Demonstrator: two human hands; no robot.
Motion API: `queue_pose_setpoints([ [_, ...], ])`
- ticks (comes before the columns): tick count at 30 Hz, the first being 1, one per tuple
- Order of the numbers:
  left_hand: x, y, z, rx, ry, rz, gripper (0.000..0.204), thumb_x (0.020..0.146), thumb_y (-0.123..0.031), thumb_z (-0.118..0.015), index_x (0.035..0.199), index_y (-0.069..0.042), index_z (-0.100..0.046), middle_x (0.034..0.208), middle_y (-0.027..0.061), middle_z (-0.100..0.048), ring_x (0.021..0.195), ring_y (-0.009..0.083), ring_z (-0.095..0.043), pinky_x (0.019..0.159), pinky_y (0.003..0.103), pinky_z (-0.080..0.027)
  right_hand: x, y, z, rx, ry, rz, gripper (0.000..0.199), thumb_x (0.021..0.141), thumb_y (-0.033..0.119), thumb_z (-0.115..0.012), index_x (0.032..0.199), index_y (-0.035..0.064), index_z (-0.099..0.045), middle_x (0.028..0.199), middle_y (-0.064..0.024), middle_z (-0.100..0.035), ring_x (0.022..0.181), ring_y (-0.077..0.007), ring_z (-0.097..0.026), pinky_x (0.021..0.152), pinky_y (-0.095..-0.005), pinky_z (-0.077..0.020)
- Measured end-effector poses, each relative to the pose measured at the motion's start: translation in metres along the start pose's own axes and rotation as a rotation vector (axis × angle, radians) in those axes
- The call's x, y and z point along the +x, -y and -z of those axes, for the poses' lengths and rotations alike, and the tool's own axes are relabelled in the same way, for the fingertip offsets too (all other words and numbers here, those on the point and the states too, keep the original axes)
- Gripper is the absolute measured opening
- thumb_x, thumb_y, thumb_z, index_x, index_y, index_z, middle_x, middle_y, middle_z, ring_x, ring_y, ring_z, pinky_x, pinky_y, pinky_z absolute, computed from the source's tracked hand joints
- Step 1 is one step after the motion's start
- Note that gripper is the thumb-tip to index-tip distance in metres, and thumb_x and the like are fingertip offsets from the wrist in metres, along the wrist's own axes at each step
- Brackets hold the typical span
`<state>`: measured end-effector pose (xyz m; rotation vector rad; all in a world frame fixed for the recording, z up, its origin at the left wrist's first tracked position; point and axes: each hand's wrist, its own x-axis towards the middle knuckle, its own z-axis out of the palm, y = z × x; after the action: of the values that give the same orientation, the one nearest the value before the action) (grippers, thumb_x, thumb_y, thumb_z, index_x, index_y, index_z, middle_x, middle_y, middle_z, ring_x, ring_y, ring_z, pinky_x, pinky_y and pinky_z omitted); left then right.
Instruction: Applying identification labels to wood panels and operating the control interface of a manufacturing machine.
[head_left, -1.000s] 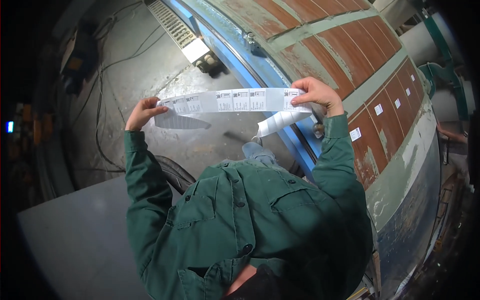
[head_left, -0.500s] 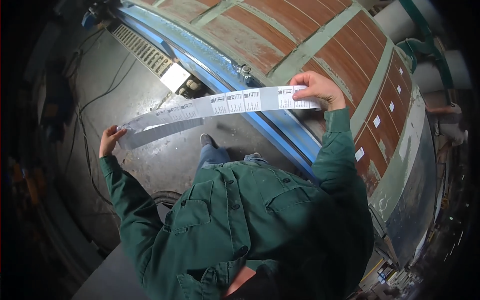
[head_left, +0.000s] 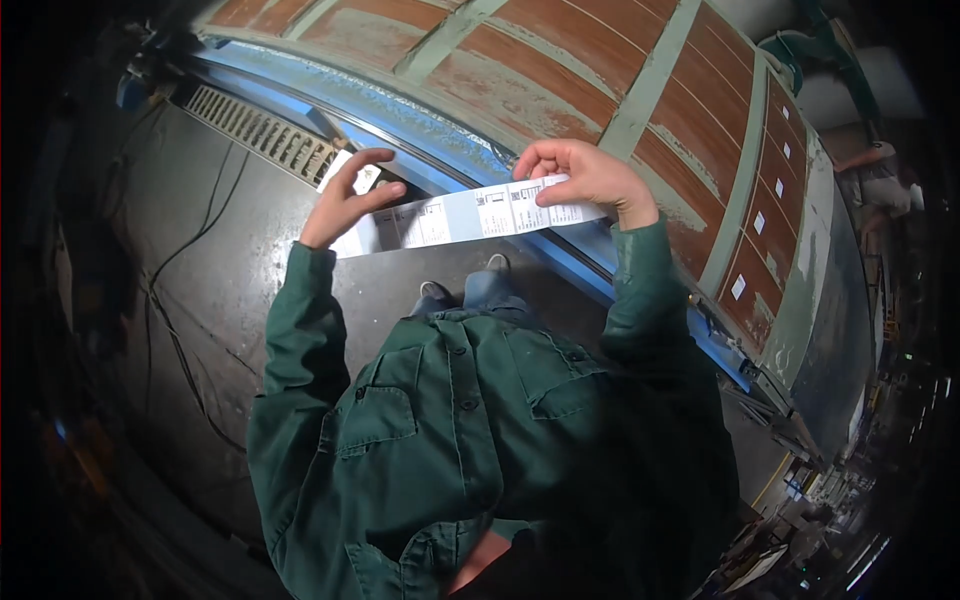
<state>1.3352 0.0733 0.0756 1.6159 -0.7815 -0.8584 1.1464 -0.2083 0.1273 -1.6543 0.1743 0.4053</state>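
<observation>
While a broad curved surface [head_left: 560, 50] of reddish-brown panels and pale green bands fills the upper right, a grey floor [head_left: 225, 290] spreads out to its left. A green jacket [head_left: 440, 430] takes up the lower middle. Along the near side of the curved surface runs a blue edge [head_left: 425, 178], and beside it a pale slotted grate [head_left: 262, 130] reaches toward the upper left. Dark cables [head_left: 180, 355] trail over the floor. Held out above the blue edge and the floor, a strip of white labels [head_left: 460, 215] spans the space between the two hands. The right hand [head_left: 600, 180] grips it near its right end, thumb on the printed face. The left hand [head_left: 348, 205] is at the other end, thumb and fingers parted; whether it touches the strip I cannot tell. Two shoes [head_left: 497, 263] show below, and small white stickers [head_left: 759, 222] sit in a row on the curved surface
</observation>
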Motion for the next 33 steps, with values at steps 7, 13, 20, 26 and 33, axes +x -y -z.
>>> queue_pose_setpoints([
  [7,0.048,0.006,-0.080,-0.165,0.429,0.101,0.020,0.079,-0.013,-0.070,0.094,-0.001,-0.064,0.083,-0.0007,-0.064,0.077,0.0041,-0.055,0.069,0.021,-0.044,0.009,-0.004,0.000,0.031,-0.054,0.045,0.031,0.070,0.000,-0.065,0.100,0.0022,-0.055,0.084,-0.0029,-0.061,0.078,-0.0079,-0.058,0.070,-0.0210,-0.0449],
  [13,0.065,0.017,-0.064,-0.083,0.454,0.097,0.020,0.079,-0.012,-0.071,0.094,-0.001,-0.065,0.082,-0.0001,-0.065,0.075,0.0053,-0.056,0.070,0.021,-0.044,-0.010,-0.025,0.023,0.067,-0.162,0.001,0.030,0.071,-0.001,-0.066,0.099,0.0030,-0.056,0.085,-0.0033,-0.062,0.080,-0.0082,-0.059,0.071,-0.0211,-0.0457],
  [20,0.079,0.016,-0.069,-0.055,0.443,0.146,0.019,0.078,-0.011,-0.071,0.092,-0.001,-0.065,0.082,-0.0002,-0.066,0.075,0.0050,-0.056,0.070,0.021,-0.044,-0.019,-0.038,0.040,0.135,-0.230,-0.009,0.028,0.071,-0.001,-0.067,0.096,0.0039,-0.055,0.087,-0.0038,-0.063,0.080,-0.0083,-0.060,0.072,-0.0211,-0.0460],
  [26,0.086,0.017,-0.063,-0.083,0.417,0.182,0.018,0.078,-0.011,-0.071,0.091,-0.001,-0.065,0.081,0.0001,-0.065,0.072,0.0046,-0.056,0.066,0.021,-0.044,-0.027,-0.057,0.059,0.147,-0.271,0.006,0.029,0.072,0.000,-0.067,0.098,0.0046,-0.055,0.087,-0.0031,-0.063,0.082,-0.0090,-0.060,0.072,-0.0209,-0.0458],
  [33,0.090,0.015,-0.057,-0.043,0.357,0.210,0.015,0.079,-0.009,-0.069,0.090,-0.001,-0.064,0.080,0.0006,-0.064,0.070,0.0051,-0.055,0.064,0.020,-0.043,-0.034,-0.066,0.066,0.148,-0.352,-0.004,0.034,0.072,-0.002,-0.066,0.103,0.0036,-0.054,0.089,-0.0036,-0.062,0.084,-0.0097,-0.060,0.074,-0.0213,-0.0466],
])
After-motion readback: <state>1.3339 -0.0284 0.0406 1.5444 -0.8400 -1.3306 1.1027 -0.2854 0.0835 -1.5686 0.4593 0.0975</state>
